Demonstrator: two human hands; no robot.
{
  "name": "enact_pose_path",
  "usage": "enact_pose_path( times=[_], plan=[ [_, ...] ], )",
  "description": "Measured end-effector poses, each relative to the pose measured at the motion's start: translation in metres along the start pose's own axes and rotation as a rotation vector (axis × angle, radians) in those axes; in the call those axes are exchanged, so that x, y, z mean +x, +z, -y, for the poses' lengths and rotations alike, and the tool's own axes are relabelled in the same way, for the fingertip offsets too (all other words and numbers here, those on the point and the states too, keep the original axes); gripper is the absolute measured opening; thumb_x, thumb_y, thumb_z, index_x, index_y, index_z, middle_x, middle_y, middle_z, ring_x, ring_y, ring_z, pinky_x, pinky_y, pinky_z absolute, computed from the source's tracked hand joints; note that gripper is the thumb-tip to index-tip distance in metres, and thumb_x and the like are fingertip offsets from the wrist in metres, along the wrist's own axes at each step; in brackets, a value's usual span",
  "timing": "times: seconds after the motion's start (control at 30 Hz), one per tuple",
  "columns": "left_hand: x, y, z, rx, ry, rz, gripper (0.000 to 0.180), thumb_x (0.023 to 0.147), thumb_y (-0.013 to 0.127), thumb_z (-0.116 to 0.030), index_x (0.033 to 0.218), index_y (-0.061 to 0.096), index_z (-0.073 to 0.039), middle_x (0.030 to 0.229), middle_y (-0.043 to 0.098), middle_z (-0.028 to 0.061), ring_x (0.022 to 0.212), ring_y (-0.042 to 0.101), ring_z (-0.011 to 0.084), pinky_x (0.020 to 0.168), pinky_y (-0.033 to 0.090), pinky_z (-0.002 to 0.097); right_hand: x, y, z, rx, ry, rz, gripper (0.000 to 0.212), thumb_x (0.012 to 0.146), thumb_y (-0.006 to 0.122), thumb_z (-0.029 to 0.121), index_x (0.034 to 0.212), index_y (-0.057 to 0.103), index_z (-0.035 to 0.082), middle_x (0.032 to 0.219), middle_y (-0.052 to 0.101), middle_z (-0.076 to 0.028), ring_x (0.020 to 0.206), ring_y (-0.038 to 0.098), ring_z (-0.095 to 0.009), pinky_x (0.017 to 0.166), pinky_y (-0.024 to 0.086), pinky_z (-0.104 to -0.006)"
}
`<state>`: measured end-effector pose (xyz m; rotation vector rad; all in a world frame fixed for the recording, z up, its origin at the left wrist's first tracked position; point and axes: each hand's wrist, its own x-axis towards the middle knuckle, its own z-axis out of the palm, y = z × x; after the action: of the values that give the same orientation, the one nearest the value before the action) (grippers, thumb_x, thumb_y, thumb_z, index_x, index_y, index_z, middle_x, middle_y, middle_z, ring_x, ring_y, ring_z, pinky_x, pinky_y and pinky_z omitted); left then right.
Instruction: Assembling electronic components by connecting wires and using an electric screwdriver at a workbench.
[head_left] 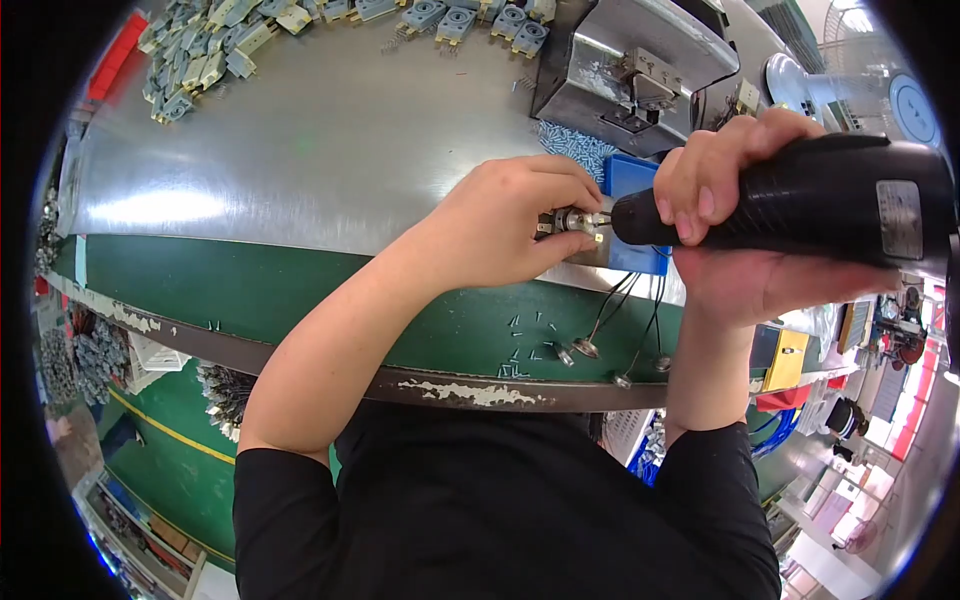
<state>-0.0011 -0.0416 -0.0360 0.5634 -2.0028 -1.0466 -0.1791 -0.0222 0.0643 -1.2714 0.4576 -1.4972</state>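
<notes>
My right hand [730, 190] is wrapped round a thick black electric screwdriver [820, 195], held level with its tip pointing left. The tip meets a small metal part [572, 221], or comes very close to it; I cannot tell which. Thumb and fingers of my left hand [520, 215] pinch that part from both sides and hide some of it. Just beyond my fingertips, partly behind the screwdriver's nose, lies a blue tray [630, 174]. Small bluish screws [578, 146] are heaped beside the tray.
A bent metal fixture [610, 62] stands at the back right. Grey switch-like parts [205, 60] are piled at the far left, with springs nearby. On the green mat [450, 325] lie loose screws [515, 368] and dark wires with round metal ends [587, 347]. A red bin [118, 55] sits far left.
</notes>
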Motion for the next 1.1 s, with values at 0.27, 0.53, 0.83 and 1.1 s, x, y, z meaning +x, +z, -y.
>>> enact_pose_path(
  times=[0.27,0.53,0.83,1.1],
  plan=[
    [-0.001,0.000,-0.003,0.051,-0.010,-0.010,0.024,0.084,0.082,-0.018,0.103,0.075,-0.003,0.113,0.075,0.0074,0.101,0.072,0.0292,0.086,0.059,0.0392,0.010,-0.005,0.021,-0.220,0.026,0.146,0.133,0.069,0.044,0.106,0.145,0.045,-0.003,0.070,0.052,-0.006,0.053,0.048,-0.017,0.053,0.042,-0.0324],
    [0.001,-0.001,-0.005,0.011,-0.041,0.025,0.028,0.081,0.085,-0.010,0.106,0.075,-0.002,0.115,0.074,0.0134,0.103,0.073,0.0336,0.090,0.058,0.0407,0.007,-0.004,0.040,-0.089,0.046,0.065,0.124,0.077,0.044,0.100,0.146,0.043,-0.003,0.073,0.051,-0.003,0.055,0.048,-0.014,0.054,0.041,-0.0314],
    [0.000,0.000,0.004,0.064,-0.014,0.035,0.030,0.082,0.081,-0.015,0.109,0.073,-0.006,0.101,0.076,0.0108,0.097,0.071,0.0333,0.085,0.057,0.0434,-0.018,0.008,0.003,-0.233,0.217,-0.189,0.115,0.081,0.037,0.099,0.139,0.047,0.000,0.070,0.051,-0.004,0.052,0.048,-0.015,0.054,0.043,-0.0326],
    [0.000,-0.001,0.002,0.054,-0.015,0.031,0.030,0.079,0.081,-0.008,0.108,0.074,-0.004,0.113,0.076,0.0126,0.101,0.072,0.0357,0.088,0.056,0.0437,-0.015,-0.001,0.006,-0.156,0.180,-0.240,0.117,0.079,0.037,0.101,0.138,0.046,0.000,0.073,0.051,-0.005,0.054,0.049,-0.015,0.055,0.043,-0.0335]
  ],
)
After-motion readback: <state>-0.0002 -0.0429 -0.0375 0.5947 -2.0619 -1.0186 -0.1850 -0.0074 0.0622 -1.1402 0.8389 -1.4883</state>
